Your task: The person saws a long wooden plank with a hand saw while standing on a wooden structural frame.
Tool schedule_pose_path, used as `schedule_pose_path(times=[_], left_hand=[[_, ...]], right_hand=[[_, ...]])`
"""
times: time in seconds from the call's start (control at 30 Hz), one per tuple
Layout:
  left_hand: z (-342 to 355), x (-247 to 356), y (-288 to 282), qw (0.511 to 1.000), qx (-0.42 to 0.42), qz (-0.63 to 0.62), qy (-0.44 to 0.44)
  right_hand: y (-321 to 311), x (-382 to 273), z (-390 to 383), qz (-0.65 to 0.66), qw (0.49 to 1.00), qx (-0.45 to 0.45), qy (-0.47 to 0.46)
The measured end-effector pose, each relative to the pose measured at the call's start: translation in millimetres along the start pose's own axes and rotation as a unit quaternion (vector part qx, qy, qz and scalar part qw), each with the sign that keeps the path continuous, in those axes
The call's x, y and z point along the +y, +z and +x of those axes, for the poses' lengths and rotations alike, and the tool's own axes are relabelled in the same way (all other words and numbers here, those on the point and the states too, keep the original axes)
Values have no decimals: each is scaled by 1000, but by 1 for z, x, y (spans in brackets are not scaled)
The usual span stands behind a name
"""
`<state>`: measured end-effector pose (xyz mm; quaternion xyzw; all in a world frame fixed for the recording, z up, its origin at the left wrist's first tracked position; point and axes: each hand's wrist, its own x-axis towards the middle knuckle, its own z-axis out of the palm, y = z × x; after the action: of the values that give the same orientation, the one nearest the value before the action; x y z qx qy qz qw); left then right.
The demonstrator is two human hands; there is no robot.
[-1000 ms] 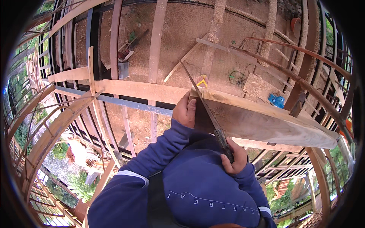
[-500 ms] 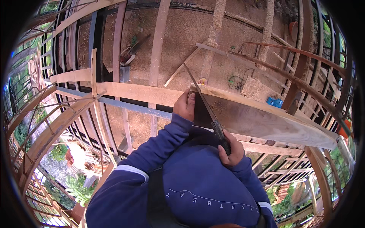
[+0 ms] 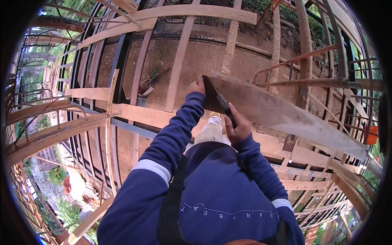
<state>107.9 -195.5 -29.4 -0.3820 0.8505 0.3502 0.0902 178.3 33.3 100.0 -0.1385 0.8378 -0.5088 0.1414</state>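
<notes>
My right hand (image 3: 238,127) is closed round the dark handle of a handsaw (image 3: 224,103). The saw's narrow-looking blade slants away to the upper left, across the near end of a wide wooden plank (image 3: 277,104). My left hand (image 3: 197,87) grips that plank's left end, close beside the blade tip; some of its fingers are hidden behind the wood. From there the plank runs off to the right, tilted, its face toward me. How deep the blade sits in the wood I cannot tell.
Below the plank my light-trousered leg (image 3: 212,132) stands on a long beam (image 3: 143,115). Spaced joists (image 3: 184,57) cross above brown ground strewn with sawdust. Bent rebar rods (image 3: 302,61) rise at the right, near an orange bucket (image 3: 370,135). Curved timber (image 3: 53,132) stands at the left.
The view has shifted, and the plank, hands and saw appear higher in it. The blade no longer stretches visibly far beyond the plank's far edge. My leg has come into view.
</notes>
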Motion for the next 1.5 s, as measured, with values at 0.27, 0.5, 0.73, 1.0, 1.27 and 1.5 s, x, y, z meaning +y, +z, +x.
schedule_pose_path(times=[0.27,0.5,0.73,1.0,1.27,1.5], left_hand=[[-18,6,-11,999,35,10,-6],[-19,10,-15,1000,15,18,-10],[-19,12,-7,999,39,21,-8],[-13,7,-19,999,40,-9,-3],[-17,16,-6,999,38,-3,12],[-14,13,-13,999,32,13,-11]], right_hand=[[-24,11,-90,25,999,29,-7],[-2,6,-33,-18,998,46,-42],[-15,5,-74,-14,999,42,-9],[8,3,-38,-37,998,47,-16],[9,-3,-5,-85,996,29,8],[-14,-3,-69,-33,998,42,-18]])
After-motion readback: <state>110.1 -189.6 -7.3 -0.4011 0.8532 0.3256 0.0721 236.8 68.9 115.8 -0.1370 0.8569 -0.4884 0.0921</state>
